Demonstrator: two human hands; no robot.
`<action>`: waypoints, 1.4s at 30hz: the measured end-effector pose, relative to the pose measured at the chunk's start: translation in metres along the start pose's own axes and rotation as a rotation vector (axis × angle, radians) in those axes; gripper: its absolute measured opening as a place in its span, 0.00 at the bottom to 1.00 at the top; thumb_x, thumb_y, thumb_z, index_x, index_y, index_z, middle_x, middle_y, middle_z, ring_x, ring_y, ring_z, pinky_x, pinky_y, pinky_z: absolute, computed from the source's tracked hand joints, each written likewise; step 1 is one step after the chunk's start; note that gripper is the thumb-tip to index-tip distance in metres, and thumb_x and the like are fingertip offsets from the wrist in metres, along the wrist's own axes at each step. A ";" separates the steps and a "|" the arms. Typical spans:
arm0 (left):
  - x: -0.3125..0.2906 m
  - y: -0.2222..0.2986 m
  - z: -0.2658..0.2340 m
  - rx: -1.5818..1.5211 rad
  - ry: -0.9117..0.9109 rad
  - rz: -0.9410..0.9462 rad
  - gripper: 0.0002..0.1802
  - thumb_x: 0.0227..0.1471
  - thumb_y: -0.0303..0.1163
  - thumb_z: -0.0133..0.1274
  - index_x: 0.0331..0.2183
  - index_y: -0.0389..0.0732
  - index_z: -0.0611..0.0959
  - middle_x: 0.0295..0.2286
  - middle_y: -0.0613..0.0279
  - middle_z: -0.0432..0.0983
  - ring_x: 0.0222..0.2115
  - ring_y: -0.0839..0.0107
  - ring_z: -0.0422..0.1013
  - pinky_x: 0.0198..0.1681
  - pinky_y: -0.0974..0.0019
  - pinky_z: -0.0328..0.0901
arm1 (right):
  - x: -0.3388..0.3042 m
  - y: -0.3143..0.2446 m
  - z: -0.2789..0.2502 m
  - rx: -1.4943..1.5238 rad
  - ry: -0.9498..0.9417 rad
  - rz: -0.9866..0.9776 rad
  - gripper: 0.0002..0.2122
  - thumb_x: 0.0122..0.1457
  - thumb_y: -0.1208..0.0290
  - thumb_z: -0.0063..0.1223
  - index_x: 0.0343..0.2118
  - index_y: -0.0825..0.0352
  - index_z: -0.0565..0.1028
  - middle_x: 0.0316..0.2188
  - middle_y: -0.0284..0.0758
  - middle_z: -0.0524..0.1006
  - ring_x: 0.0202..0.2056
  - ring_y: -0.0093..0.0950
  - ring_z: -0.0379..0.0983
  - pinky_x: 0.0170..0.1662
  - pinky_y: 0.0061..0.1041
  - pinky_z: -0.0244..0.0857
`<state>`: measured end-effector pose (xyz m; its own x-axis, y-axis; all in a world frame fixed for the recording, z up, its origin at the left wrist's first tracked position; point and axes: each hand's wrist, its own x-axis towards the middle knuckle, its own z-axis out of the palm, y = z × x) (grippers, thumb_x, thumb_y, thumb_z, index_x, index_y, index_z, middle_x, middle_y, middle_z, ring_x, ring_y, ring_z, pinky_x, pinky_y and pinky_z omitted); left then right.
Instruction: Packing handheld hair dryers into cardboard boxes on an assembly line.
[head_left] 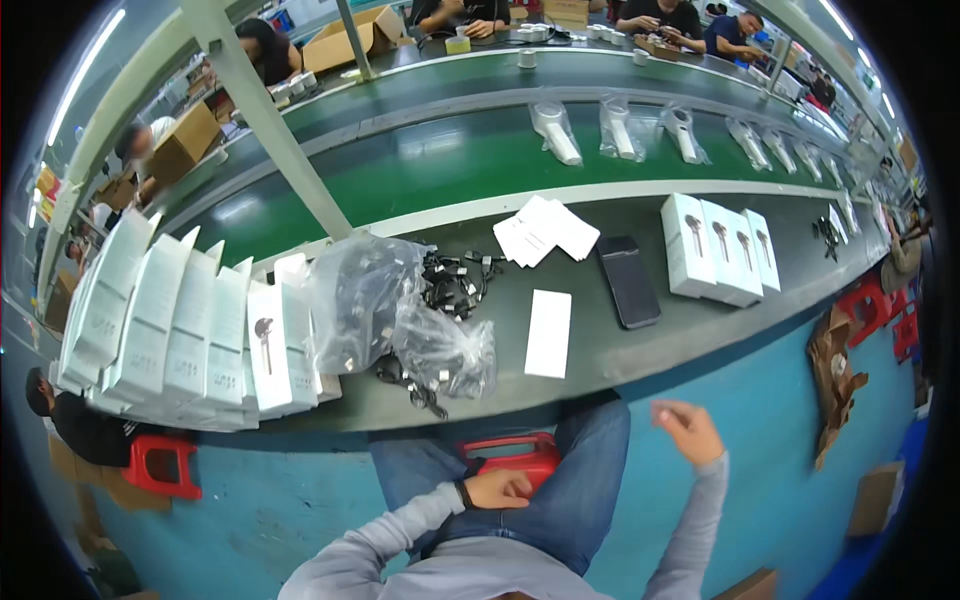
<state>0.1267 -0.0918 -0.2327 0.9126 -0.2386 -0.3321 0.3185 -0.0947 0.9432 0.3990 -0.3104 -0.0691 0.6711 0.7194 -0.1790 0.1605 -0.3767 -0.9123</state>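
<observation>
The person's left hand (500, 489) rests curled in the lap, contents hard to tell; the right hand (690, 432) hovers, unburdened. A white box (548, 334) lies near the table's (500, 388) front edge, presumably for easy reach.

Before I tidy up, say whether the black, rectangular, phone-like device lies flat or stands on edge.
Flat: the black, rectangular, phone-like device rests on the long, dark tabletop, its broad face upward.
</observation>
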 end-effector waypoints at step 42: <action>-0.127 0.184 -0.010 0.083 0.771 0.909 0.53 0.38 0.43 0.65 0.58 0.34 0.52 0.54 0.51 0.55 0.57 0.63 0.53 0.58 0.61 0.49 | 0.021 -0.185 0.087 -0.103 -0.240 -1.226 0.09 0.51 0.79 0.46 0.17 0.70 0.62 0.17 0.39 0.66 0.19 0.31 0.62 0.25 0.25 0.57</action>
<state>0.0717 -0.0690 -0.0165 0.7175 0.3901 0.5771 -0.5154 -0.2601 0.8166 0.3204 -0.1748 0.0637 -0.1066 0.7120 0.6941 0.6482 0.5791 -0.4945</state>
